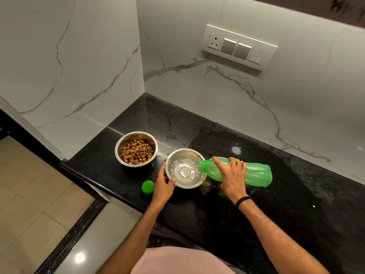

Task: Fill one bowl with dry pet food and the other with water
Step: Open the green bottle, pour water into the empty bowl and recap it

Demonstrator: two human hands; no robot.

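Observation:
Two steel bowls stand on the black counter (276, 194). The left bowl (120, 153) holds brown dry pet food (137, 152). The right bowl (173, 157) has water splashing in it. My right hand (232, 177) grips a green plastic bottle (254, 174), tipped sideways with its open mouth over the right bowl's rim, and water runs out of it. My left hand (164, 187) holds that bowl's near-left rim. The bottle's green cap (147, 187) lies on the counter, left of my left hand.
White marble walls close the counter at the back and left. A switch and socket panel (239, 46) is on the back wall. The counter's front edge runs diagonally from near left; beyond it is tiled floor (29, 194).

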